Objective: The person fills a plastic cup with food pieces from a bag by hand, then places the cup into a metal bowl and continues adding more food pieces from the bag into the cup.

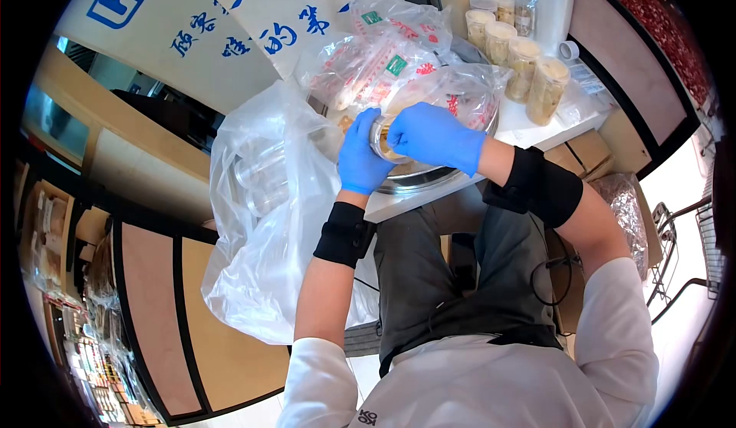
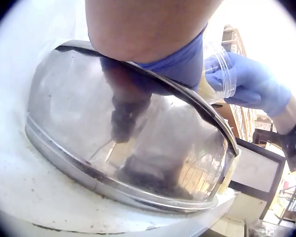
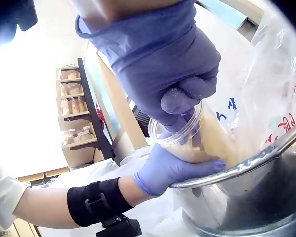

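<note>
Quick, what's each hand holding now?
Left hand: holding the clear jar.
Right hand: partly inside the jar; can't tell if it's holding anything.

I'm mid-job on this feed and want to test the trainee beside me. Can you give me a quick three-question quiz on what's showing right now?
1. Multiple choice: which hand has fingers inside the mouth of the clear plastic jar?
A) left only
B) right only
C) both

2. True or false: a lid closes that jar.

3. Fill in the blank: in the head view, the row of filled jars stands to the ____ of the steel basin.

Key:
1. B; the right hand reaches in while the left hand holds the jar.
2. False; its mouth is open.
3. right
</note>
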The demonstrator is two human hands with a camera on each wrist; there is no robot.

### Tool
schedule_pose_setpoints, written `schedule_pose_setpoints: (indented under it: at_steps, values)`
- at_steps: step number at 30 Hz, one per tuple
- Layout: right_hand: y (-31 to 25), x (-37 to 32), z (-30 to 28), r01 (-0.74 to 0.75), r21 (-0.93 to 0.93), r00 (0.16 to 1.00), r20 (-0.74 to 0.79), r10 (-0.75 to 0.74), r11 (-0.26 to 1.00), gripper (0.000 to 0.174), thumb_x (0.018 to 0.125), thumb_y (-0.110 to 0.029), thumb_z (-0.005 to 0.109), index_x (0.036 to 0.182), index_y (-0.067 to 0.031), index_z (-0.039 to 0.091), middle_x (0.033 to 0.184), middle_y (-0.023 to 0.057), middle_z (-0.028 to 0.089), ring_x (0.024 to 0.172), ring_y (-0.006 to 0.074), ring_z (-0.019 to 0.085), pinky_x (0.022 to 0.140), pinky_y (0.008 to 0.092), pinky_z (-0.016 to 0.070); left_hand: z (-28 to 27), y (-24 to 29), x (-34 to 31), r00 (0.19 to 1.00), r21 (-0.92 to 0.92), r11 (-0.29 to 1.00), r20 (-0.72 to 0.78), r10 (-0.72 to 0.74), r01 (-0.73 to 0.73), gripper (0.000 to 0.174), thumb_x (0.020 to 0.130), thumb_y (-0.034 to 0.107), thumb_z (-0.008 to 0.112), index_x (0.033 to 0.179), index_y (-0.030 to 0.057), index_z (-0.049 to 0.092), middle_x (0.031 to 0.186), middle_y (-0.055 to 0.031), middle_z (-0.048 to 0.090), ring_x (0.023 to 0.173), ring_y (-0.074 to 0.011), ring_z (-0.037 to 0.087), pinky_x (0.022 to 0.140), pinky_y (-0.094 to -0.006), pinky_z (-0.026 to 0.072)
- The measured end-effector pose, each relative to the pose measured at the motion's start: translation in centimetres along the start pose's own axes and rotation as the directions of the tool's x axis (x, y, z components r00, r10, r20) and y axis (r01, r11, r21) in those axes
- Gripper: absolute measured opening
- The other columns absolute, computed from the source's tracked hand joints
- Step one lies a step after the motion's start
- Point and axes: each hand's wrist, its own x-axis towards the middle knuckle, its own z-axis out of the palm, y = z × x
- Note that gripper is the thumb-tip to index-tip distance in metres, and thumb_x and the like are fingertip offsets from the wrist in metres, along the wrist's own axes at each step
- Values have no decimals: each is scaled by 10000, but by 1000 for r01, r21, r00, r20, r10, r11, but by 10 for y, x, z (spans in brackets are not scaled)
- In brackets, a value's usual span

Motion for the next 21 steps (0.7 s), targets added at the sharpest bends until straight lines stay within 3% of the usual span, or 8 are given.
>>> schedule_pose_setpoints:
  at_steps: [4,6,9,13,16,18,19,21]
  values:
    - [9,0,6,19,21,1000,10,-19,1000,178,772,-244,626,863,-124,722,807,124,672,714,294,642,683,364,499,1,-1,0,999,-4,1000,-34,21,-21,838,529,316,884,1240,92,502,1191,-141,576,1102,-320,554,943,-381,452]
    - [15,-4,5,99,210,993,48,-111,973,176,791,-238,633,895,-124,717,822,115,677,725,291,642,707,356,498,1,-2,0,999,-14,999,-47,28,-29,822,540,303,877,1239,89,501,1190,-144,575,1099,-324,555,940,-383,453]
    - [16,-8,0,163,242,977,97,-191,957,180,809,-234,638,922,-114,710,831,103,683,729,280,644,716,341,495,2,-2,2,999,-3,1000,-30,18,-18,782,573,275,855,1241,83,497,1192,-147,571,1097,-328,554,934,-388,452]
    - [18,-3,2,202,209,962,139,-234,957,200,822,-244,631,949,-109,705,842,105,683,725,279,638,726,340,492,1,-1,3,1000,48,998,1,29,-29,754,595,260,840,1240,74,495,1185,-151,569,1095,-333,549,936,-393,448]
    - [13,-6,-8,277,84,941,177,-288,957,205,846,-245,639,974,-98,706,831,105,692,694,225,643,681,325,493,1,-1,3,1000,40,999,-13,12,-12,757,589,265,848,1230,68,497,1178,-154,567,1100,-330,545,942,-388,445]
    - [12,-19,-24,138,412,985,38,-168,901,213,873,-235,641,991,-70,704,815,75,698,645,143,627,603,288,496,0,0,3,1000,25,999,-11,-23,24,760,584,267,853,1225,63,498,1178,-155,564,1103,-327,543,945,-385,444]
    - [15,-20,-27,144,405,984,36,-173,903,213,873,-235,641,991,-70,704,815,75,698,645,143,627,603,288,496,1,1,3,999,-5,999,-27,-33,33,763,583,258,856,1225,61,497,1179,-152,562,1106,-323,541,948,-380,443]
    - [27,-20,-36,57,639,989,-143,46,767,224,858,-225,627,987,-56,698,807,62,694,657,134,629,568,267,508,1,1,5,998,-39,998,-54,-44,42,765,581,250,860,1225,58,495,1181,-149,560,1108,-319,540,951,-375,443]
